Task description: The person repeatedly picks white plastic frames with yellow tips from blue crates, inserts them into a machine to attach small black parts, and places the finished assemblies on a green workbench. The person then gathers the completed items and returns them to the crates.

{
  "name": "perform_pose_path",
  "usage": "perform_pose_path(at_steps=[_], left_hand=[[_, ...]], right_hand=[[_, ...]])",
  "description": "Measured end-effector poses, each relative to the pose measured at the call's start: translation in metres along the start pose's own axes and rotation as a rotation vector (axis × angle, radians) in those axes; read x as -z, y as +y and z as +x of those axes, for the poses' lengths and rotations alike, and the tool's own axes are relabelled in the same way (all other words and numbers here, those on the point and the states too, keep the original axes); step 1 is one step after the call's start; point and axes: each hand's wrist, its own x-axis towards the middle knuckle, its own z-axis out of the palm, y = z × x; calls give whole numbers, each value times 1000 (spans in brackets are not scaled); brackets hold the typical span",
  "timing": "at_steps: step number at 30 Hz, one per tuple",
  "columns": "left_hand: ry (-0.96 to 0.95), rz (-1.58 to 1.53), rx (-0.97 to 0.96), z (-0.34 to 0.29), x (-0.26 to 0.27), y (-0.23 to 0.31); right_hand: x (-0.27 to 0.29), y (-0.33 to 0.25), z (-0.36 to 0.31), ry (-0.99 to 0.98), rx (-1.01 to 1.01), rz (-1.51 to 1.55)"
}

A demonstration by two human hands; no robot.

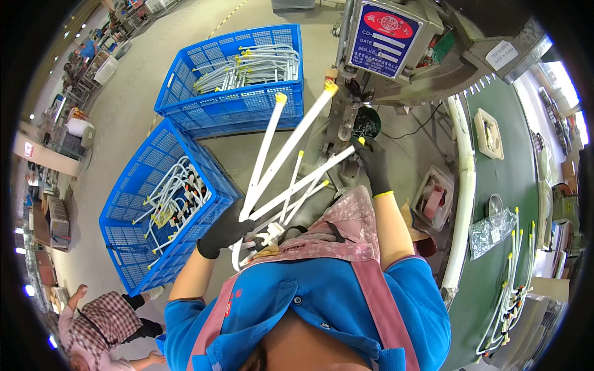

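A blue shirt (309, 284) under a pink apron (365, 222) lies nearest, worn by the person at work. Just beyond the apron is one white tube frame (291, 146), spread between the hands, five yellow-capped ends showing. The dark-gloved left hand (226, 232) is closed around its bent lower part; the dark-gloved right hand (375, 166) has its fingers curled at one capped end, how tightly I cannot tell.

Two blue crates stand on the floor to the left, corner near corner. The far crate (247, 110) holds a heap of white tubes (260, 68) with yellow tips, too overlapped to count. The near crate (139, 176) holds bent tubes (176, 195) with black and orange fittings, likewise uncountable. Below the metal machine (387, 40), one dark bucket (373, 112) contains small metallic pieces. One pale bin (438, 224), with pinkish-red things inside, sits beside the left edge of the green counter (482, 185).

On that counter, one cream tray (480, 131) with small contents is toward the far end; one clear plastic bag (493, 234) lies by the left edge, and several tube frames (508, 303) lie toward the near right corner.
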Motion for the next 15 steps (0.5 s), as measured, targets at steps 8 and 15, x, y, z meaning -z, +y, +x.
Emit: perform_pose_path(at_steps=[8, 15], left_hand=[[112, -75, -24, -16, 13, 21], [165, -54, -101, -6, 10, 6]], right_hand=[[8, -75, 30, 33, 114, 163], [-3, -82, 41, 23, 295, -24]])
